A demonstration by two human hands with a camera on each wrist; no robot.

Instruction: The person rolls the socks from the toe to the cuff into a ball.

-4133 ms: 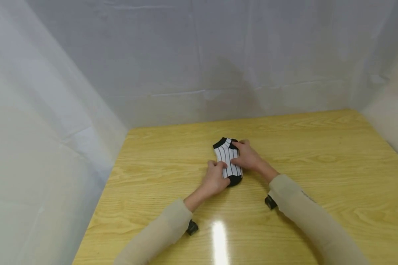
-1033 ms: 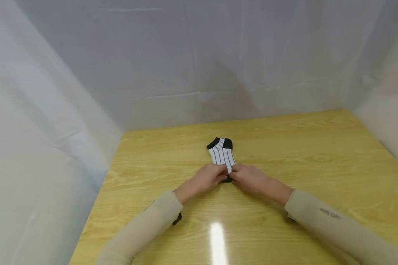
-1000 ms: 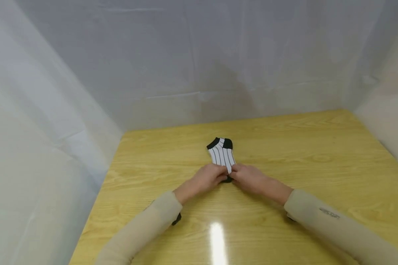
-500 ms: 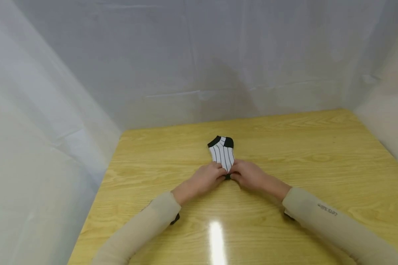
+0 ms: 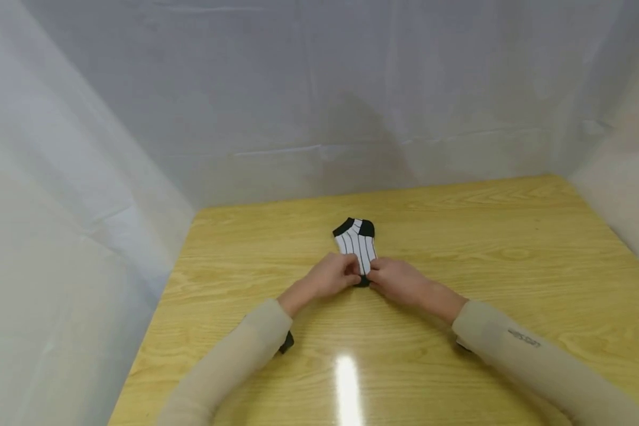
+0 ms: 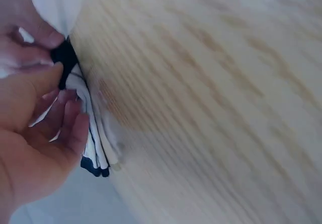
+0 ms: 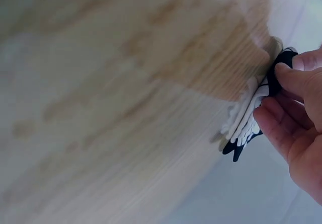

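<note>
Mid-table: left hand (image 5: 334, 277) and right hand (image 5: 395, 279) pinch striped sock's (image 5: 355, 244) near end, apparently mid-fold; next, carry it forward evenly.

A small white sock (image 5: 356, 247) with thin black stripes and black cuff and toe patches lies flat on the wooden counter (image 5: 511, 260), its near end lifted slightly.

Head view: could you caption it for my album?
Both hands, left hand and right hand, pinch the near end of a striped sock on a wooden table.
</note>
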